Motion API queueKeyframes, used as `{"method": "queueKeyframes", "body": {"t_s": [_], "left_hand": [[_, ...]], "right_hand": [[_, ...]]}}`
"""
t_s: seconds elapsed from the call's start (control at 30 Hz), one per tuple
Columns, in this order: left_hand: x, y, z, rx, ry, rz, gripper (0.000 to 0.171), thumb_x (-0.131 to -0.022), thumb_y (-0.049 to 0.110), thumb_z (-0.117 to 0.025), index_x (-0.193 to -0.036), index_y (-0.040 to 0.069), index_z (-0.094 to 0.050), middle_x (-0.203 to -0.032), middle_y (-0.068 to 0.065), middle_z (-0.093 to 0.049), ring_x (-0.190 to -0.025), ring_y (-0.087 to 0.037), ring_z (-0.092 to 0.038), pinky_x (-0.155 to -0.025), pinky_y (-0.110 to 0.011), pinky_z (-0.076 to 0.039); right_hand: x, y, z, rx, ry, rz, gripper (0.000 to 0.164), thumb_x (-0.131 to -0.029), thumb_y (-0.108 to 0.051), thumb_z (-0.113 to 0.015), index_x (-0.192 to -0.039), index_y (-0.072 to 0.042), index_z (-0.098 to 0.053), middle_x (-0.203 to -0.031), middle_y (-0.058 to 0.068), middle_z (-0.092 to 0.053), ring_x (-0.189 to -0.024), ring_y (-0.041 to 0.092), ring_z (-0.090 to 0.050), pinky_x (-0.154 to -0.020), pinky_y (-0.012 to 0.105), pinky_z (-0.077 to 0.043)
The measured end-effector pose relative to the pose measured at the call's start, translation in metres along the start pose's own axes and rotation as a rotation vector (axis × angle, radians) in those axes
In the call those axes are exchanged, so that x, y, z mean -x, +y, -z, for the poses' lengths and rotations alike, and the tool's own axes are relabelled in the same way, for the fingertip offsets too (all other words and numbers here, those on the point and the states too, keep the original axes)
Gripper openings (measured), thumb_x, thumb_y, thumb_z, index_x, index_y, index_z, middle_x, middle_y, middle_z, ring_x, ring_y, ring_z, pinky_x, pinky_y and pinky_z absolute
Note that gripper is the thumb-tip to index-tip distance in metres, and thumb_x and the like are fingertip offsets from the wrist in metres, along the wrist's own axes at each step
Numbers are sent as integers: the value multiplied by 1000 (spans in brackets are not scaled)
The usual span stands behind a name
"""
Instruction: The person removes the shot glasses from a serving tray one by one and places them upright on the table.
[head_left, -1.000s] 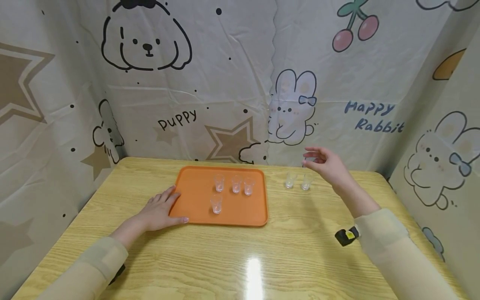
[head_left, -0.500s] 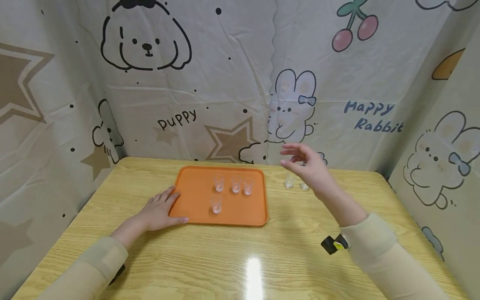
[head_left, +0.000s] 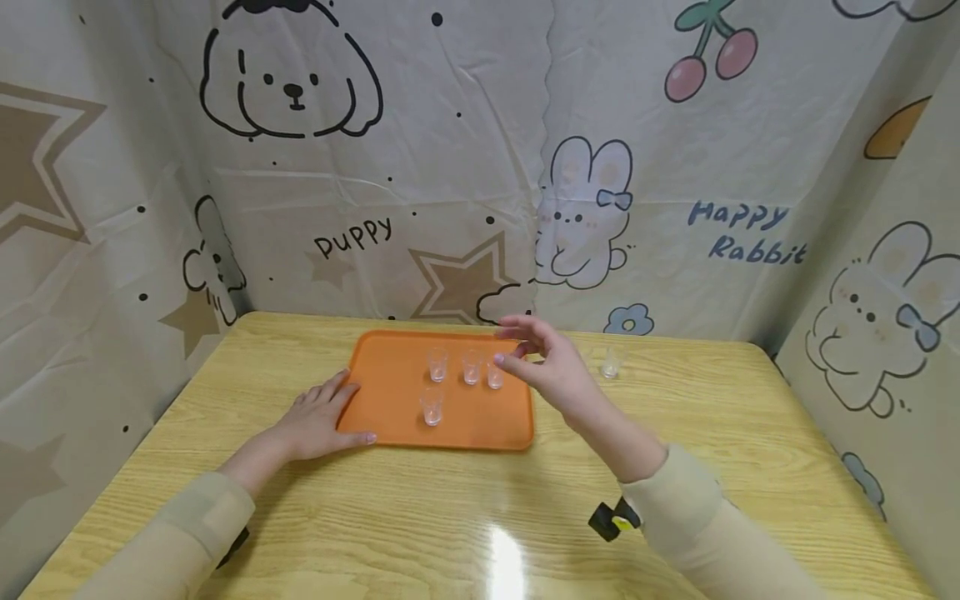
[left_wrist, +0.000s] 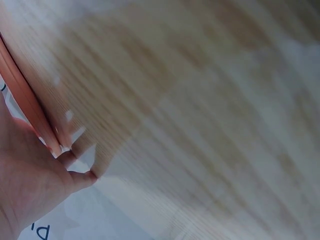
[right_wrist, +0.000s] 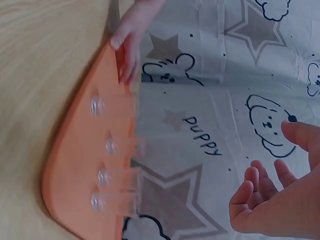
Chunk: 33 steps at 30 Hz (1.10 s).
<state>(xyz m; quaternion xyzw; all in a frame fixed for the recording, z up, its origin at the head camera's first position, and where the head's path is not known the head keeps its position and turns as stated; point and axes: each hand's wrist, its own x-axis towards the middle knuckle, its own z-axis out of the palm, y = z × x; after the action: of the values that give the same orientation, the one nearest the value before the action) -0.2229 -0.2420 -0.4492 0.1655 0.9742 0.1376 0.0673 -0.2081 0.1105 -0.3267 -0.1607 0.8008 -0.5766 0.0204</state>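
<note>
An orange tray (head_left: 390, 375) lies on the table with several small clear shot glasses standing on it; one shot glass (head_left: 432, 408) is nearer the front than the others. My left hand (head_left: 318, 421) rests at the tray's left edge, thumb along the front corner and fingers spread along the side. Above the tray's right side is my right hand (head_left: 551, 371), its fingers loosely bent. The right wrist view shows a gap between thumb and fingertips (right_wrist: 242, 192), with nothing visible in it. In the head view this hand overlaps the rightmost shot glass (head_left: 495, 379) on the tray.
To the right of the tray, another shot glass (head_left: 610, 364) stands on the wood-grain table (head_left: 420, 525); one more beside it is mostly hidden behind my right hand. A printed curtain (head_left: 450, 167) hangs along the back and sides of the table.
My right hand has moved left and lower, from near the glasses on the table to over the tray's right side. My left hand and the glasses on the tray have stayed in place.
</note>
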Motion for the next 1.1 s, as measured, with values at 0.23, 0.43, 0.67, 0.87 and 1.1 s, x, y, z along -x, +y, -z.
{"method": "queueKeyframes", "body": {"t_s": [0.23,0.43,0.67,0.87,1.1], "left_hand": [[0,0,1,6,1,-1,104,-77,75,-53,-147,1,-30,-155,-22,-13,-134,-51,-21,-102,-69,-18],[0,-1,0,0,2,1,104,-77,75,-52,-147,1,-30,-155,-22,-13,-134,-51,-21,-102,-69,-18],[-1,-2,0,0,1,-1,104,-77,75,-52,-147,1,-30,-155,-21,-12,-134,-51,-21,-102,-69,-17],[-1,-2,0,-6,1,-3,104,-77,76,-51,-147,1,-30,-155,-22,-13,-134,-51,-21,-102,-69,-18],[-1,-1,0,-5,4,-3,104,-78,75,-52,-146,1,-30,-155,-22,-13,-134,-51,-22,-102,-69,-18]], "right_hand": [[-4,16,-34,-94,-38,-91,49,-84,-14,-72,-129,-17,-54,-125,6,-59,-91,19,-51,-76,29,-46],[-10,40,-58,-140,-43,-110,50,-82,-8,-72,-129,-11,-55,-122,9,-60,-87,18,-50,-73,26,-44],[-18,66,-76,-111,-66,-121,49,-82,-7,-71,-127,-1,-54,-122,20,-59,-100,30,-54,-82,29,-42],[-25,83,-90,-113,-107,-194,52,-83,-9,-71,-130,-2,-52,-122,18,-58,-97,25,-54,-79,29,-46],[-30,90,-101,-129,-118,-226,51,-80,-7,-74,-127,-2,-54,-118,15,-59,-100,25,-58,-82,31,-50]]}}
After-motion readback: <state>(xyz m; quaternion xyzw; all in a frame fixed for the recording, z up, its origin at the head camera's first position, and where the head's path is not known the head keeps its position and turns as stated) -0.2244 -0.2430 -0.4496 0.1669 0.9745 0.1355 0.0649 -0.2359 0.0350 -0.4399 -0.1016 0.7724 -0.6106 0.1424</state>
